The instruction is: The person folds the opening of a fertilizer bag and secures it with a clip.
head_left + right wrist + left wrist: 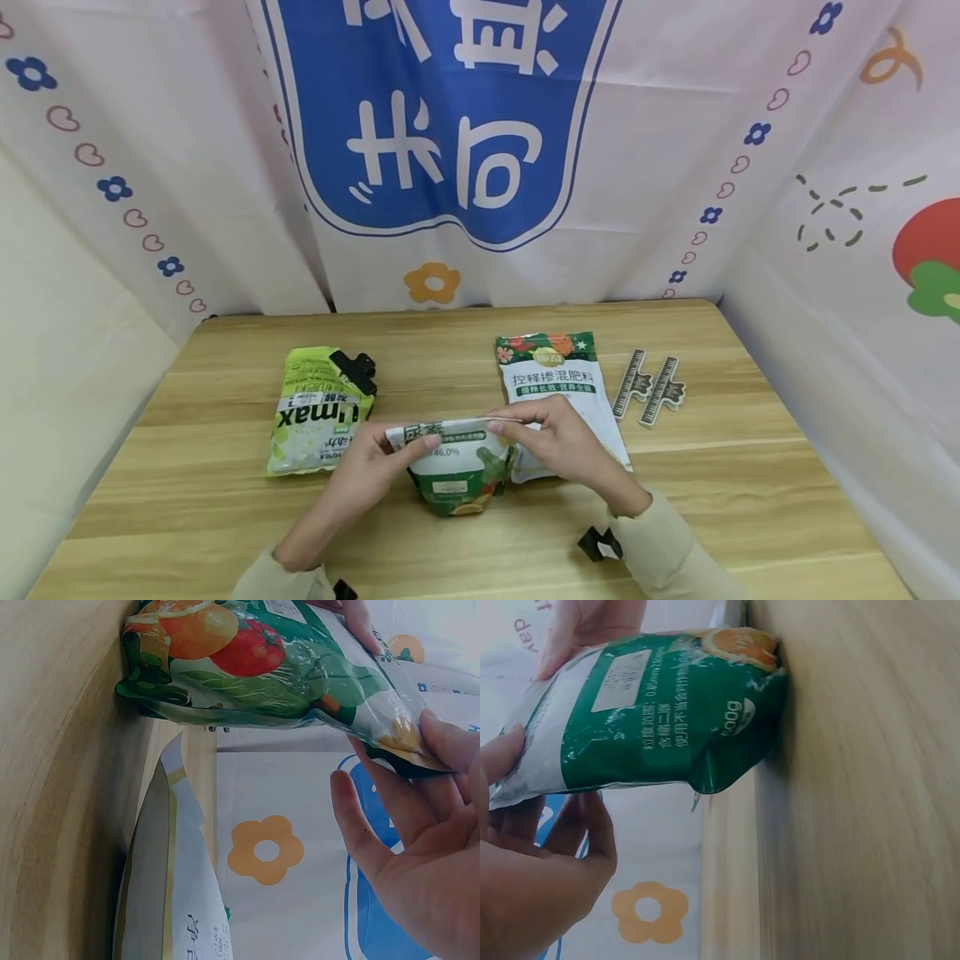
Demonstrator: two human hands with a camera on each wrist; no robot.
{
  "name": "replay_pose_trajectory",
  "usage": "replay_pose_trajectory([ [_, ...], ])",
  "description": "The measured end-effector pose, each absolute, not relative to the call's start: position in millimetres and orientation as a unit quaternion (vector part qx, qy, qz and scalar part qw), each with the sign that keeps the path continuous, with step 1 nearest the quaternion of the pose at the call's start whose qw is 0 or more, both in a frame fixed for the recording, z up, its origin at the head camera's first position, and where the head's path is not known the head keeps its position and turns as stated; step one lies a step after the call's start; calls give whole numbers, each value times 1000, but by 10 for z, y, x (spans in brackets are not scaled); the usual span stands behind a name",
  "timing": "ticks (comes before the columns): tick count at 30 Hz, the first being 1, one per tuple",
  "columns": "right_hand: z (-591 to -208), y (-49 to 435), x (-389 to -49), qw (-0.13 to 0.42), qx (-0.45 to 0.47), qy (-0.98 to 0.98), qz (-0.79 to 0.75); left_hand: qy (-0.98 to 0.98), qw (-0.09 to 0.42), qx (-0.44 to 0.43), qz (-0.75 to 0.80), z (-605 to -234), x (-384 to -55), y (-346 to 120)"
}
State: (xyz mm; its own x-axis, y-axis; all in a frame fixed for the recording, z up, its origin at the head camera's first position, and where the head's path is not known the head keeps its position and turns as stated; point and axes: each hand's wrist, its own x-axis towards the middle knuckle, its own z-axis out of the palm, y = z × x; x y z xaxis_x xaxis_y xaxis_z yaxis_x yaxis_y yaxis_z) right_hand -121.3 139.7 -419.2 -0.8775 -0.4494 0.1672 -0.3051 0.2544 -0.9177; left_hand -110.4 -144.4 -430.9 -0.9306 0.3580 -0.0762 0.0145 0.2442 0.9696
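A green and white fertilizer bag (453, 475) stands upright on the table near the middle, its top edge folded over. My left hand (369, 462) pinches the left end of that fold, thumb on the near face. At the other end, my right hand (562, 437) pinches the fold between thumb and fingers. In the left wrist view the green bag's (645, 712) base meets the wood, with a label and an orange slice printed on it. Printed tomato and oranges cover the side of the bag (247, 667) in the right wrist view.
On the left lies a lime-green bag (315, 425) with a black clip (355, 371) on its corner. A white fertilizer bag (558, 392) lies behind my right hand. Two ruler-shaped clips (648, 389) lie farther right. Another black clip (600, 544) sits by my right sleeve.
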Motion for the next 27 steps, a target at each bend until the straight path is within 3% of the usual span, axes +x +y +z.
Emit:
replay_pose_trajectory([
  [7,-4146,1397,-1214,63,-232,802,-547,791,100,135,588,-4299,-1100,-1411],
  [19,-4080,1462,-1189,64,-214,820,-527,792,111,129,587,-4293,-1111,-1418],
  [27,-4015,1552,-1181,30,-227,820,-524,789,118,119,591,-4288,-1097,-1436],
])
